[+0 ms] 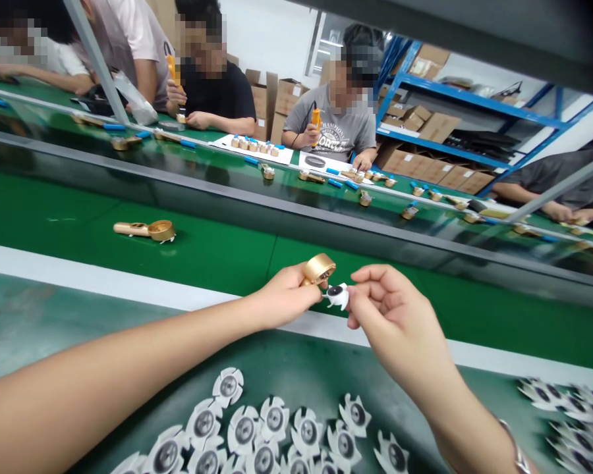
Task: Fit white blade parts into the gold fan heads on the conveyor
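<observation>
My left hand [289, 296] is closed around a gold handheld fan body [319, 268], its round head tilted up above the fingers. Beside that head, a white fan blade [343, 299] with a dark round hub is pinched between the thumb and fingers of my right hand [400, 316]. The blade sits close to the fan body; whether the two touch, I cannot tell. Below my hands, several loose white fan blades [244, 431] lie hub side up on the green tabletop [143, 355].
Another gold fan body [162, 230] lies on the green belt [217, 253] to the left. More fan blades [573, 421] are piled at the right. Beyond a dark rail [277, 207], co-workers sit at a line; two hold orange tools [316, 125]. Blue shelving [474, 99] holds cardboard boxes.
</observation>
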Motion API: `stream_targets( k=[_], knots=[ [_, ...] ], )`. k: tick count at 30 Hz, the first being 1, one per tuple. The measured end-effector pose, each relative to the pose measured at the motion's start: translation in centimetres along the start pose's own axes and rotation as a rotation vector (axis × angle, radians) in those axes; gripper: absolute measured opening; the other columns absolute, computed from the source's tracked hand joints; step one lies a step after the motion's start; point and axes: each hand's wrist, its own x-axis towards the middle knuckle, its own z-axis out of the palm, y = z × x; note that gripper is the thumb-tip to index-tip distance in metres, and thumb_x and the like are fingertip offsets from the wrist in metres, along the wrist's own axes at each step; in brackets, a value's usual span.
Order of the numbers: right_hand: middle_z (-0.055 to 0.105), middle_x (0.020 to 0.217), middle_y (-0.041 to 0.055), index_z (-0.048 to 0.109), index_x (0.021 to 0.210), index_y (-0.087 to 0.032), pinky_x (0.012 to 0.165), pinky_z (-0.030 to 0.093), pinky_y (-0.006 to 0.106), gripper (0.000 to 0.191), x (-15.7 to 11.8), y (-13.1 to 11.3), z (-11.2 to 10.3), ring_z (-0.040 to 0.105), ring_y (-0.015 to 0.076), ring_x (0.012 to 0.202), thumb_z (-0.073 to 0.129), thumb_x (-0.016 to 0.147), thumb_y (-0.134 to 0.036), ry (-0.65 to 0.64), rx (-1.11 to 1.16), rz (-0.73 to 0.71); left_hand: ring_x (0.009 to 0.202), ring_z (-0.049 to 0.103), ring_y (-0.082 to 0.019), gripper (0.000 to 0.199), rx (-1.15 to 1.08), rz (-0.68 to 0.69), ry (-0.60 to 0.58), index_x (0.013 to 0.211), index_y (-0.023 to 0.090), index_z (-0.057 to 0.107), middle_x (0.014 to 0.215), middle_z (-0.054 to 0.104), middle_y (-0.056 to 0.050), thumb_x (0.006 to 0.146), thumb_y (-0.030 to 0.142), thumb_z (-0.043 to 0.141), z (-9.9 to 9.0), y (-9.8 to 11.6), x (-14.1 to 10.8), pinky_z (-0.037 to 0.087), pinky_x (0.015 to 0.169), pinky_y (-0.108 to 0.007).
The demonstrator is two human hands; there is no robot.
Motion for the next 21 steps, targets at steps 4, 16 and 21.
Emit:
stream_targets(
  k=[4,16,21],
  knots=[
    [0.057,0.063,-0.0040,0.050,0.098,-0.020,0.044,0.041,0.019,0.016,0.1,0.5,0.0,0.056,0.0127,0.051,0.058,0.086,-0.028,0.000,-0.024,-0.018,0.064,0.040,-0.009,0.005,0.183,0.153,-0.003,0.075,0.019,0.049,0.067,0.045,0.006,0.076,0.018,0.053,0.2,0.7,-0.6,0.032,0.058,-0.019],
    [0.059,0.066,-0.0040,0.049,0.101,-0.022,0.050,0.041,0.021,0.016,-0.1,1.2,0.2,0.057,0.0127,0.054,0.057,0.087,-0.022,0.033,-0.092,-0.089,0.061,0.051,-0.013,0.010,0.633,0.195,0.035,0.087,0.023,0.051,0.068,0.054,0.005,0.079,0.018,0.048,-0.3,0.9,-1.2,0.034,0.057,-0.022],
    [0.058,0.071,-0.0044,0.048,0.105,-0.022,0.053,0.043,0.020,0.019,-0.3,1.1,0.9,0.059,0.0120,0.057,0.053,0.087,-0.019,0.048,0.025,-0.074,0.069,0.059,-0.017,0.018,0.779,0.215,0.003,0.097,0.024,0.051,0.077,0.062,0.003,0.081,0.021,0.045,-0.5,1.6,-1.8,0.038,0.065,-0.024]
  ],
)
